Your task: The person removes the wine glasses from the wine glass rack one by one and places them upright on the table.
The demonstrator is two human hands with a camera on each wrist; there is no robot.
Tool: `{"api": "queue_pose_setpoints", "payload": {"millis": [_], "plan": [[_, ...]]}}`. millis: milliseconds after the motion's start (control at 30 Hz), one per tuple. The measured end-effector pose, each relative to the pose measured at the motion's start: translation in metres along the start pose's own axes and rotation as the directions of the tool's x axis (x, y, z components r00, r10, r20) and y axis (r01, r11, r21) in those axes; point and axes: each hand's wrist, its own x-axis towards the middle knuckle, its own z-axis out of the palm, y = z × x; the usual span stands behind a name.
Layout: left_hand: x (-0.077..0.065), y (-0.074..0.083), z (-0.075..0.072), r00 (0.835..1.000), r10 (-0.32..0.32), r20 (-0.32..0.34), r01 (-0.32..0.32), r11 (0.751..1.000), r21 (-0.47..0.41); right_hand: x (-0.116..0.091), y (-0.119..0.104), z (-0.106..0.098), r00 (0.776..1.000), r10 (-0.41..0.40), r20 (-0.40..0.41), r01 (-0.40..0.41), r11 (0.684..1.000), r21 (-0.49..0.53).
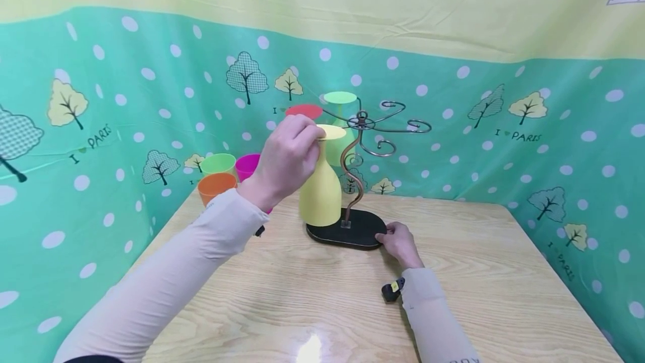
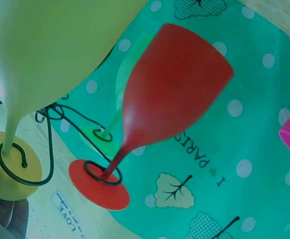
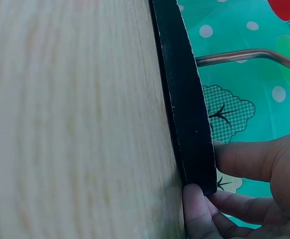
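Note:
My left hand (image 1: 288, 153) pinches the foot of an upside-down yellow goblet (image 1: 321, 198) at the left side of a wire goblet rack (image 1: 361, 122). In the left wrist view, a curled hook (image 2: 50, 164) of the rack runs round the yellow stem, against the foot. Beside it a red goblet (image 2: 174, 84) hangs by its foot from another hook, and a light green goblet (image 1: 340, 97) hangs behind. My right hand (image 1: 400, 242) grips the right end of the rack's black oval base (image 1: 330, 235); in the right wrist view the thumb (image 3: 244, 158) lies over its top.
Left of the rack stand a green cup (image 1: 218, 163), an orange cup (image 1: 216, 186) and a magenta cup (image 1: 247, 166), partly behind my left arm. Curled wire hooks (image 1: 418, 126) reach out to the right. A patterned curtain (image 1: 453, 88) surrounds the wooden table (image 1: 484, 273).

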Motion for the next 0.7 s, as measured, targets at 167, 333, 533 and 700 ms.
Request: {"api": "queue_pose_setpoints", "payload": {"millis": [167,333,533,700], "plan": [[0.001,-0.003,-0.001,1.000,-0.010,-0.018,0.010,1.000,0.022,0.000,0.001,0.000,1.000,0.004,-0.004,-0.004,1.000,0.003],[0.002,-0.007,-0.002,0.999,-0.023,-0.028,0.024,0.999,0.036,0.001,0.001,0.001,1.000,0.015,-0.002,-0.015,1.000,0.010],[0.004,-0.010,-0.005,0.999,-0.038,-0.031,0.039,0.997,0.060,0.001,0.000,0.001,1.000,0.012,-0.005,-0.012,1.000,0.007],[0.010,-0.012,-0.006,0.998,-0.063,0.004,0.062,0.996,0.063,0.000,0.000,0.001,1.000,0.005,-0.008,-0.005,1.000,-0.002]]}}
